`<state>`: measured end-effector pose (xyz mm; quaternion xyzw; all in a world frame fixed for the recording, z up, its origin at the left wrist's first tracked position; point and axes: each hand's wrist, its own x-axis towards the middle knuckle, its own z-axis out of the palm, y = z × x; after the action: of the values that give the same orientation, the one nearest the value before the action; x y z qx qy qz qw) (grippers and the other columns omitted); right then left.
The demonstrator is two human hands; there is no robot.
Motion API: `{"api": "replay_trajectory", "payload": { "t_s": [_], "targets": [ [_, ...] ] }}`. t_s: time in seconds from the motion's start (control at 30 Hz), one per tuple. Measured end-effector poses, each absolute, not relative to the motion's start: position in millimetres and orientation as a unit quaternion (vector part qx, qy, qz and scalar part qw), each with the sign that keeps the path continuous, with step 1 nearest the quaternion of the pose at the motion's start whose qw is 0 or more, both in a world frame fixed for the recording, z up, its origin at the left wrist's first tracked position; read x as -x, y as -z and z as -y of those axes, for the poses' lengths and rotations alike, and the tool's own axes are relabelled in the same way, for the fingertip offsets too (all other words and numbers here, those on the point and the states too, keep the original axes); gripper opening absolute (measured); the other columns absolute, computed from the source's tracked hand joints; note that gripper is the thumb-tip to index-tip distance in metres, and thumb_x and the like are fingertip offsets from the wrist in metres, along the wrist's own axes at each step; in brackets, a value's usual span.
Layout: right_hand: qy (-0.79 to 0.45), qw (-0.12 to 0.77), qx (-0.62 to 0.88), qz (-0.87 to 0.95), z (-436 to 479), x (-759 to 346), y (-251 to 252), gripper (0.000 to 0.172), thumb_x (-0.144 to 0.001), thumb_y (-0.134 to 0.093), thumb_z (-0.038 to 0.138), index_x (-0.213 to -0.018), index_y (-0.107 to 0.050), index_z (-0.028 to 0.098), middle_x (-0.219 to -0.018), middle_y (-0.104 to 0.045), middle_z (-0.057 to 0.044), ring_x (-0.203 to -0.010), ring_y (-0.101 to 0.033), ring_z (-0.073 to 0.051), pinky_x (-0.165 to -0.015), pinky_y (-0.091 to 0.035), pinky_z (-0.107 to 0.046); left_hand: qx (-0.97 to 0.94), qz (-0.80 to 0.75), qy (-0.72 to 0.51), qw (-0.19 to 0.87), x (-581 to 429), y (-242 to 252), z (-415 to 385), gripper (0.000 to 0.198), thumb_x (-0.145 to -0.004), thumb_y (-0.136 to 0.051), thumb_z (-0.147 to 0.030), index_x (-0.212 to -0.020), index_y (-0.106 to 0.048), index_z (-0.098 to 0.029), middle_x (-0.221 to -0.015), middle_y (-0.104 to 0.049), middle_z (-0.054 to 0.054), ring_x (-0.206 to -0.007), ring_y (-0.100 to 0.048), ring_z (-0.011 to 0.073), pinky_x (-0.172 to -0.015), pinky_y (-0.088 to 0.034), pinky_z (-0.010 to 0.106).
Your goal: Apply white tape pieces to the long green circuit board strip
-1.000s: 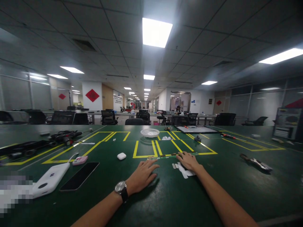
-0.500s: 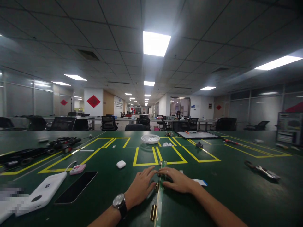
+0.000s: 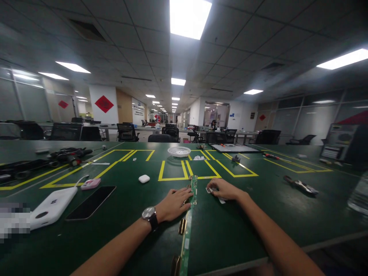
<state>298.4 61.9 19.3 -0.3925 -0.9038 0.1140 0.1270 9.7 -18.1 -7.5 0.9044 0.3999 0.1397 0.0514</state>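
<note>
A long, narrow green circuit board (image 3: 186, 234) runs away from me on the table, with gold-coloured flexible tabs (image 3: 182, 227) along its left edge. My left hand (image 3: 175, 204), wearing a watch, lies open with its fingers stretched flat over the left edge of the board's far part. To the right of the board, my right hand (image 3: 224, 189) has its fingers bent down and closed on a white flat ribbon cable (image 3: 222, 200). The cable's middle is hidden under the hand; its ends show on both sides.
Beyond the board stand a white basket (image 3: 179, 152) and small white scraps (image 3: 199, 158). A white case (image 3: 144, 179), a phone (image 3: 91, 203) and a power bank (image 3: 54, 205) lie left. A dark tool (image 3: 301, 186) lies right. Yellow tape (image 3: 175, 179) marks the green table.
My right hand has left the board and moved right onto the white ribbon cable. My left hand has flattened on the board. The view has tipped down.
</note>
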Motion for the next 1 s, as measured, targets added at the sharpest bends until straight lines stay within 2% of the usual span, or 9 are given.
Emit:
{"api": "replay_trajectory", "payload": {
  "t_s": [0.1, 0.27, 0.4, 0.53, 0.7, 1.0],
  "targets": [
    [-0.132, 0.149, 0.394, 0.897, -62, -292, -17, 0.028, -0.073, -0.056, 0.011, -0.096, -0.071, 0.016, -0.094, -0.068, -0.006, -0.082, -0.060, -0.017, -0.076, -0.046, -0.026, -0.909, -0.389, -0.148, 0.030, -10, 6, 19, 0.045, -0.101, -0.036, -0.047, -0.141, -0.043, -0.029, -0.150, -0.042, 0.007, -0.137, -0.037, 0.0261, -0.104, -0.032, 0.046],
    [-0.144, 0.175, 0.382, 0.896, -56, -283, -16, 0.022, -0.077, -0.060, 0.018, -0.096, -0.070, 0.016, -0.096, -0.070, -0.006, -0.086, -0.061, -0.018, -0.079, -0.045, -0.027, -0.913, -0.369, -0.176, -0.010, -13, 4, 23, 0.040, -0.098, -0.044, -0.047, -0.130, -0.054, -0.025, -0.135, -0.054, 0.008, -0.124, -0.048, 0.0263, -0.100, -0.036, 0.042],
    [-0.135, 0.164, 0.364, 0.907, -48, -268, -14, 0.020, -0.076, -0.063, 0.021, -0.094, -0.070, 0.017, -0.092, -0.069, -0.005, -0.082, -0.059, -0.017, -0.075, -0.044, -0.026, -0.909, -0.374, -0.186, -0.016, -15, 3, 24, 0.037, -0.096, -0.049, -0.046, -0.126, -0.055, -0.025, -0.127, -0.056, 0.008, -0.118, -0.051, 0.0255, -0.097, -0.038, 0.039],
    [-0.119, 0.168, 0.374, 0.904, -43, -254, -11, 0.019, -0.076, -0.064, 0.021, -0.093, -0.069, 0.017, -0.090, -0.068, -0.004, -0.079, -0.058, -0.016, -0.071, -0.041, -0.024, -0.908, -0.376, -0.185, 0.003, -14, 4, 23, 0.041, -0.095, -0.048, -0.047, -0.131, -0.052, -0.026, -0.133, -0.052, 0.009, -0.122, -0.048, 0.0268, -0.099, -0.038, 0.041],
    [-0.103, 0.182, 0.393, 0.896, -41, -249, -9, 0.016, -0.077, -0.064, 0.025, -0.090, -0.067, 0.017, -0.084, -0.066, -0.003, -0.075, -0.056, -0.015, -0.065, -0.039, -0.024, -0.910, -0.373, -0.174, 0.037, -11, 4, 21, 0.044, -0.097, -0.045, -0.048, -0.134, -0.049, -0.026, -0.151, -0.037, 0.009, -0.136, -0.037, 0.0279, -0.107, -0.033, 0.043],
    [-0.117, 0.206, 0.376, 0.896, -38, -245, -8, 0.012, -0.076, -0.063, 0.020, -0.087, -0.067, 0.016, -0.082, -0.067, -0.003, -0.074, -0.057, -0.015, -0.067, -0.040, -0.023, -0.914, -0.368, -0.163, 0.055, -12, 4, 20, 0.045, -0.099, -0.040, -0.049, -0.135, -0.048, -0.024, -0.148, -0.044, 0.009, -0.139, -0.035, 0.0272, -0.109, -0.030, 0.044]
  ]
}}
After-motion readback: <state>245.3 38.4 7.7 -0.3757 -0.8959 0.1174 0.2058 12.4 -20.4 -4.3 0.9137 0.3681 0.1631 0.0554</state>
